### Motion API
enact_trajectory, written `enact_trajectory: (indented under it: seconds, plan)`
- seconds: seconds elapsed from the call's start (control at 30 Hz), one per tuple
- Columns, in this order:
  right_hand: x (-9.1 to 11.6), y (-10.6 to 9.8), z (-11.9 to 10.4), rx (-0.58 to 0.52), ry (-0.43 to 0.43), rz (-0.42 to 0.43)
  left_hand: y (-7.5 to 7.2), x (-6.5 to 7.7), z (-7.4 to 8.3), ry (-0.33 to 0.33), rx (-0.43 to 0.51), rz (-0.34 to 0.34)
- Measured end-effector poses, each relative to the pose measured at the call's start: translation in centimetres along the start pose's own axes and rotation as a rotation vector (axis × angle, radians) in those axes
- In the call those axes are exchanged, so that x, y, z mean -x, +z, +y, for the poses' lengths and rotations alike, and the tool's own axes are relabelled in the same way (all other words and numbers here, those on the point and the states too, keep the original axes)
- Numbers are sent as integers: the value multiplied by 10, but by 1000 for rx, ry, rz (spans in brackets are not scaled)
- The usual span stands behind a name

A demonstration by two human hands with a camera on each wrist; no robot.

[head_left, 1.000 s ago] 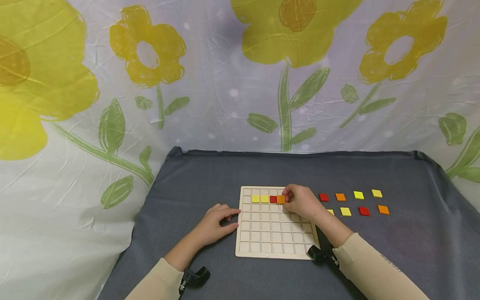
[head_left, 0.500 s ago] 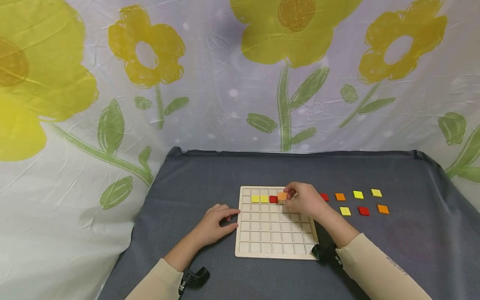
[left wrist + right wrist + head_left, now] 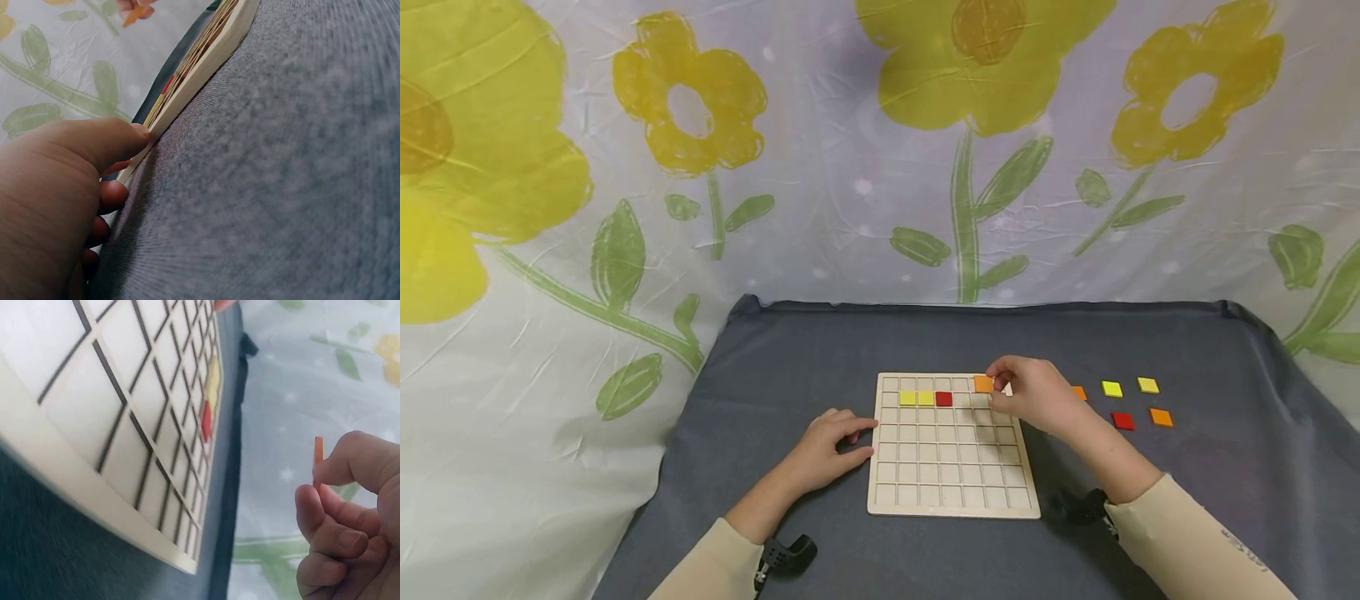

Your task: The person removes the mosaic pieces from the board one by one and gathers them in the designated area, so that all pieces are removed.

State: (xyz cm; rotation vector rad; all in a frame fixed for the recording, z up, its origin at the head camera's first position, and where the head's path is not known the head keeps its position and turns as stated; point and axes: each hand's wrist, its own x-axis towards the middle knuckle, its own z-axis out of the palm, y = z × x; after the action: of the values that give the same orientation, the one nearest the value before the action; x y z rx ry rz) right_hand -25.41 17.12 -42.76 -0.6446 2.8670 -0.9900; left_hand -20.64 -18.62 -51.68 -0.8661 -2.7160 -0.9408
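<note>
A square wooden grid board [image 3: 953,510] lies on the grey cloth. In its second row from the back sit two yellow tiles [image 3: 907,398] and a red tile [image 3: 943,399], side by side. My right hand [image 3: 1037,400] pinches an orange tile [image 3: 982,384] between thumb and fingers, raised over the board's back right part. The right wrist view catches this orange tile [image 3: 319,456] edge-on at the fingertips. At the board's left edge rests my left hand [image 3: 820,450], thumb and index finger extended and touching the side. Its thumb [image 3: 134,134] lies along the pale wooden edge in the left wrist view.
Right of the board, loose tiles lie on the grey cloth [image 3: 1210,508]: yellow tiles [image 3: 1112,389], a red tile [image 3: 1122,421] and an orange tile [image 3: 1161,417]. Another orange tile [image 3: 1078,392] is partly covered by my right hand. A flowered curtain [image 3: 820,208] hangs behind.
My right hand has lifted the orange tile from beside the red tile and carried it right and toward the back, now covering more loose tiles. The left hand stays at the board's edge.
</note>
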Motion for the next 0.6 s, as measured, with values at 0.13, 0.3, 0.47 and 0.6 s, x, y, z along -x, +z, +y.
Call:
enact_trajectory:
  seconds: [0.13,0.3,0.47,0.6]
  plan:
    - [9,-12,-3,11,15,-11,0,0,0,-3,1,-5]
    - [20,-24,-7,38,22,-18,1,0,-1,-7,3,-6]
    - [32,-33,-5,56,12,-18,1,0,-1,-9,0,-4]
    - [45,-39,1,61,19,-18,0,0,-1,-15,3,-8]
